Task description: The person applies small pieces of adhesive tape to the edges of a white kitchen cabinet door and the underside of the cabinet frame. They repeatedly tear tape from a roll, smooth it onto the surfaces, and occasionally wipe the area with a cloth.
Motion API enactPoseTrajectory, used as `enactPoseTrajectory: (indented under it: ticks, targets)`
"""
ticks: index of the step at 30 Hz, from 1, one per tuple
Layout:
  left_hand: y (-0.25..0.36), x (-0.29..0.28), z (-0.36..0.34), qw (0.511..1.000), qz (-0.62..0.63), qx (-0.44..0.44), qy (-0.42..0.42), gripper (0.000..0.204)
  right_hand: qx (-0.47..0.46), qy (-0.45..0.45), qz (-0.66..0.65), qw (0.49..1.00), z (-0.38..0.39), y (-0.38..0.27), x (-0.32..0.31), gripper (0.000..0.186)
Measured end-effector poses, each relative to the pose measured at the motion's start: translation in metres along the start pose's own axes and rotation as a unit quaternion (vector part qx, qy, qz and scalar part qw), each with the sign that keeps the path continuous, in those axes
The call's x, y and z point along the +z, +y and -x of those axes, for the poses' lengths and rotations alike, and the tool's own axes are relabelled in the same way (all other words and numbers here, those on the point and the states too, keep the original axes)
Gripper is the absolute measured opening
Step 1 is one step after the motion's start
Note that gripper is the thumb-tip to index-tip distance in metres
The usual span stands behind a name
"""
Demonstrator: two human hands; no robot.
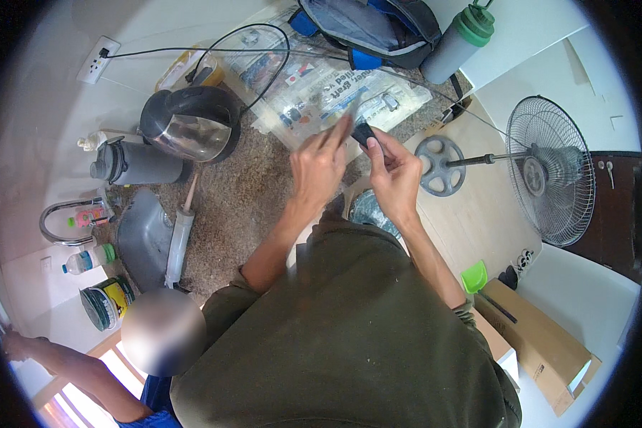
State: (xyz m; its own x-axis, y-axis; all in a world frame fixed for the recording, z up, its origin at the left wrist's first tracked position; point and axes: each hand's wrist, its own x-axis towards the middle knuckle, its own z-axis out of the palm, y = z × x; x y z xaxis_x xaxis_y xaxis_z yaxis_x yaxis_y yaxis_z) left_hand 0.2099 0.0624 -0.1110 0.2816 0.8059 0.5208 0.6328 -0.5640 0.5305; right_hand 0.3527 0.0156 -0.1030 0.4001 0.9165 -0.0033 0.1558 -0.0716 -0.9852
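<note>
My right hand (391, 171) grips a dark, black object (364, 134), perhaps a handle, with the thumb pressed along it. Close to its left, my left hand (318, 164) is raised with its fingers bunched near that object's top; they are smeared by motion, and a blurred greyish strip at their tips is too unclear to name. Both hands are over the front of a speckled counter (242, 214), where printed paper sheets (292, 78) lie beyond them.
A kettle (196, 135), grey flask (143, 164), sink (139, 239) and sealant tube (180, 246) are left; an open bag (374, 25) and bottle (453, 46) behind. A standing fan (549, 185) and cardboard box (528, 335) are right. Another person's arm (85, 374) is lower left.
</note>
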Motion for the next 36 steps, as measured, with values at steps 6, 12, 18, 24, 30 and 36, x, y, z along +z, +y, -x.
enactPoseTrajectory:
  ticks: [6,12,18,24,30,36]
  targets:
    - [-0.003,-0.014,0.012,0.998,0.049,0.01,0.038,0.054,0.024,0.007,-0.032,0.999,-0.006,0.005,0.005,0.028]
    - [-0.004,-0.009,0.011,1.0,0.005,0.021,-0.02,0.042,0.031,-0.007,-0.025,0.999,0.006,-0.002,0.021,0.027]
    - [-0.049,-0.015,0.006,0.918,0.281,-0.278,0.039,0.022,0.027,0.025,-0.042,0.998,0.011,-0.002,0.022,0.025]
    - [-0.06,-0.017,0.018,0.665,0.622,-0.412,0.004,0.038,-0.012,-0.011,-0.137,0.99,-0.02,-0.008,-0.008,0.021]
    - [-0.071,-0.024,0.009,0.271,0.888,-0.32,-0.188,0.041,-0.024,-0.135,-0.172,0.976,-0.04,-0.031,0.014,0.02]
    - [-0.052,-0.021,0.015,0.221,0.846,-0.411,-0.258,0.03,-0.053,-0.12,-0.186,0.974,-0.041,-0.048,0.036,0.018]
